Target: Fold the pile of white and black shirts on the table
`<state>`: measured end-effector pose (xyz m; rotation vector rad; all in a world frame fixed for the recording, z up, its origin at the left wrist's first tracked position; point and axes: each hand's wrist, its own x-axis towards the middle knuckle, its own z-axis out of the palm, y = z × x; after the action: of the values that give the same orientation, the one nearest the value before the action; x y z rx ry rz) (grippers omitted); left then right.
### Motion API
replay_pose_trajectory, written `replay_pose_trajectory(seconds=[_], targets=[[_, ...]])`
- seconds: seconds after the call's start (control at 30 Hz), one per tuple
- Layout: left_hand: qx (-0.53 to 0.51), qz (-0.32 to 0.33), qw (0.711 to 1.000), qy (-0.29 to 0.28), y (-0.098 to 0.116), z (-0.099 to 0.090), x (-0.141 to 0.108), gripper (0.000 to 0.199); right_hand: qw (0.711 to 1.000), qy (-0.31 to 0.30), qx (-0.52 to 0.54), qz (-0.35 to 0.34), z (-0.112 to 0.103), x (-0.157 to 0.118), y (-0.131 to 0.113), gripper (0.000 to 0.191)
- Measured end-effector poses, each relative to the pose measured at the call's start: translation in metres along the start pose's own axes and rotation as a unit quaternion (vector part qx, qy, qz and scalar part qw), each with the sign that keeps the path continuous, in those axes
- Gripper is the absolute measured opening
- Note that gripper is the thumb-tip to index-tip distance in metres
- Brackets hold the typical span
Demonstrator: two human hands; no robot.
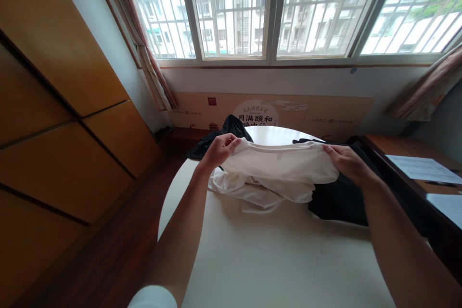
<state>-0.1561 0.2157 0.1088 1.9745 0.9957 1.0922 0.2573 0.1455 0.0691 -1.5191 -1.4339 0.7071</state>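
A white shirt (277, 163) is stretched between my two hands above the far part of the round white table (274, 260). My left hand (221, 150) pinches its upper left corner, thumb and fingers closed on the cloth. At the upper right corner, my right hand (342, 158) grips it the same way. What looks like the neckline runs along the top edge between the hands. The lower part hangs in loose folds and rests on the tabletop.
Black cloth (339, 202) lies on the table's right side, partly under the white shirt. Another dark cloth (234, 127) sits at the far left edge. To the right stands a wooden desk (382, 147) with papers (422, 168). A printed cardboard panel (202, 110) leans below the window.
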Motion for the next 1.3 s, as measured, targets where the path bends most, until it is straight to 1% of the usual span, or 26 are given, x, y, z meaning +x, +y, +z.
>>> replay_pose_trajectory(seconds=[0.1,0.17,0.2,0.27,0.33,0.37,0.43,0.5,0.57,0.63,0.67,0.7,0.73,0.8,0.83,0.87,0.9,0.93,0.97,1.0,1.07,1.13,1.17,1.23,1.27,1.3], targets=[[-0.033,-0.007,0.999,0.011,-0.001,0.001,0.000,0.039,0.999,0.039,-0.011,-0.022,0.002,0.003,0.004,0.062],[-0.044,-0.008,0.999,0.010,0.002,0.001,-0.001,0.037,0.992,0.098,-0.062,-0.055,0.004,0.004,0.004,0.060],[-0.051,-0.009,0.999,-0.004,0.006,0.000,-0.002,0.038,0.984,0.132,-0.094,-0.071,0.005,0.005,0.003,0.058],[-0.076,-0.013,0.995,-0.061,0.020,0.000,-0.006,0.040,0.967,0.189,-0.145,-0.087,0.009,0.005,0.001,0.057],[-0.106,-0.021,0.981,-0.160,0.039,0.002,-0.012,0.042,0.962,0.213,-0.149,-0.079,0.013,0.004,-0.003,0.058],[-0.116,-0.028,0.968,-0.220,0.049,0.005,-0.015,0.042,0.966,0.210,-0.130,-0.069,0.016,0.003,-0.005,0.060],[-0.122,-0.041,0.931,-0.340,0.067,0.016,-0.020,0.042,0.980,0.188,-0.052,-0.050,0.023,0.001,-0.012,0.061],[-0.122,-0.044,0.891,-0.436,0.078,0.031,-0.022,0.040,0.987,0.141,0.056,-0.044,0.032,-0.001,-0.020,0.062],[-0.125,-0.037,0.859,-0.495,0.080,0.047,-0.023,0.037,0.983,0.089,0.152,-0.048,0.043,-0.005,-0.030,0.061],[-0.129,-0.034,0.840,-0.525,0.075,0.060,-0.022,0.035,0.974,0.046,0.215,-0.046,0.055,-0.008,-0.039,0.060],[-0.128,-0.031,0.845,-0.518,0.072,0.064,-0.021,0.034,0.971,0.028,0.236,-0.038,0.061,-0.010,-0.043,0.059],[-0.121,-0.022,0.865,-0.486,0.068,0.066,-0.020,0.033,0.967,0.013,0.254,-0.029,0.067,-0.012,-0.046,0.059],[-0.105,-0.005,0.898,-0.427,0.065,0.068,-0.019,0.031,0.963,-0.003,0.267,-0.022,0.073,-0.014,-0.050,0.059],[-0.047,0.055,0.963,-0.259,0.061,0.067,-0.017,0.030,0.958,-0.041,0.284,-0.012,0.084,-0.018,-0.056,0.058],[-0.011,0.094,0.979,-0.180,0.060,0.067,-0.015,0.033,0.955,-0.061,0.288,-0.011,0.089,-0.021,-0.060,0.057],[0.022,0.132,0.983,-0.125,0.059,0.066,-0.014,0.039,0.953,-0.081,0.293,-0.011,0.094,-0.023,-0.064,0.057],[0.048,0.166,0.980,-0.099,0.058,0.065,-0.013,0.046,0.949,-0.102,0.298,-0.014,0.098,-0.026,-0.067,0.056],[0.065,0.193,0.975,-0.093,0.057,0.065,-0.012,0.048,0.944,-0.124,0.304,-0.017,0.102,-0.029,-0.071,0.055],[0.075,0.212,0.970,-0.095,0.055,0.066,-0.011,0.044,0.939,-0.145,0.311,-0.019,0.106,-0.032,-0.074,0.053],[0.076,0.220,0.968,-0.097,0.051,0.066,-0.010,0.034,0.935,-0.163,0.313,-0.020,0.108,-0.034,-0.076,0.052],[0.062,0.205,0.972,-0.093,0.042,0.067,-0.007,0.016,0.934,-0.191,0.300,-0.017,0.112,-0.038,-0.079,0.056],[0.048,0.159,0.985,-0.053,0.030,0.065,-0.003,0.016,0.950,-0.184,0.250,-0.026,0.114,-0.041,-0.078,0.063],[0.046,0.135,0.990,-0.021,0.024,0.063,-0.001,0.019,0.965,-0.165,0.199,-0.043,0.115,-0.042,-0.077,0.064],[0.049,0.101,0.992,0.063,0.012,0.056,0.004,0.022,0.988,-0.114,0.031,-0.094,0.118,-0.045,-0.073,0.063],[0.051,0.092,0.989,0.103,0.007,0.051,0.006,0.023,0.986,-0.094,-0.073,-0.119,0.120,-0.046,-0.070,0.059],[0.053,0.085,0.986,0.135,0.003,0.046,0.007,0.024,0.972,-0.086,-0.175,-0.134,0.122,-0.048,-0.068,0.051]])
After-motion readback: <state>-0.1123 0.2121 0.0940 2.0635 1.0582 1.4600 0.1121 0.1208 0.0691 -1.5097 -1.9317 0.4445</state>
